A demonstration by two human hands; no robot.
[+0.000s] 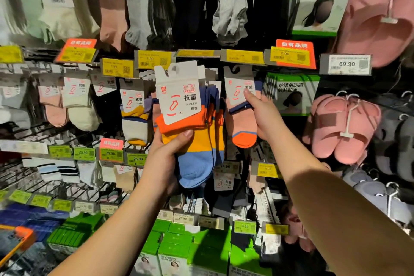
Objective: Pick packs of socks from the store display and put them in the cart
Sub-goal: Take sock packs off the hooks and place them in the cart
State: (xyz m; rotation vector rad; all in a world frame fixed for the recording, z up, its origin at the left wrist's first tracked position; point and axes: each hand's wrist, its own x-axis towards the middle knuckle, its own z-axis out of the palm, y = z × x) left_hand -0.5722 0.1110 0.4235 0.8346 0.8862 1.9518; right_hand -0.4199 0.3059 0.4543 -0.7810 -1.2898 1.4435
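Two bare forearms reach toward a sock display. The left hand [167, 154] curls fingers around an orange-yellow-blue sock pack [190, 123], already lifted free for carrying. The right hand [262, 112] pinches a pink sock pack [243, 107] hanging on its hook, likely to pull it off.

Light falls from above and in front, bright on the middle of the sock display [190, 101] while the gaps between hooks sink into black. The left edge is smeared with blur and the corners bow outward. Price tags [346, 64] at centre stay legible.
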